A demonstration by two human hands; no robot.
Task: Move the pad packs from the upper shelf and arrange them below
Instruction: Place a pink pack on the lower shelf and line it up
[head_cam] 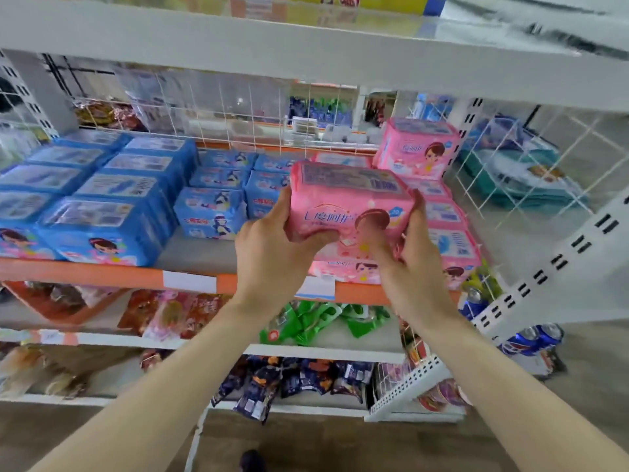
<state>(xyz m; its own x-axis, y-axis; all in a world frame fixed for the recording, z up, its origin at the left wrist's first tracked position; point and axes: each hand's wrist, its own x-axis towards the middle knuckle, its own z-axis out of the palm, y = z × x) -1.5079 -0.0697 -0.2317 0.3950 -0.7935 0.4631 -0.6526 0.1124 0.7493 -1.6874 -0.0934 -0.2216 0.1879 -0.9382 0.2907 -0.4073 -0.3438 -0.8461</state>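
- Pink pad pack (350,199) gripped at both ends by left hand (272,257) and right hand (412,267), level for control.
- Held just above pink stack (343,267) on orange-edged shelf (102,272), likely for squaring onto it.

Two hands show, a left hand (272,253) and a right hand (408,264), with one pink pad pack (350,199) between them and six more pink packs (418,148) on the orange-edged shelf (102,274), though blur in the right-hand column may hide another. Beside those lie eight large blue packs (102,229) in two rows of four and five small blue packs (211,212). Four shelf levels are visible, three blue cans (531,338) show at the right, and one teal pack (524,172) lies beyond the wire grid (483,185).
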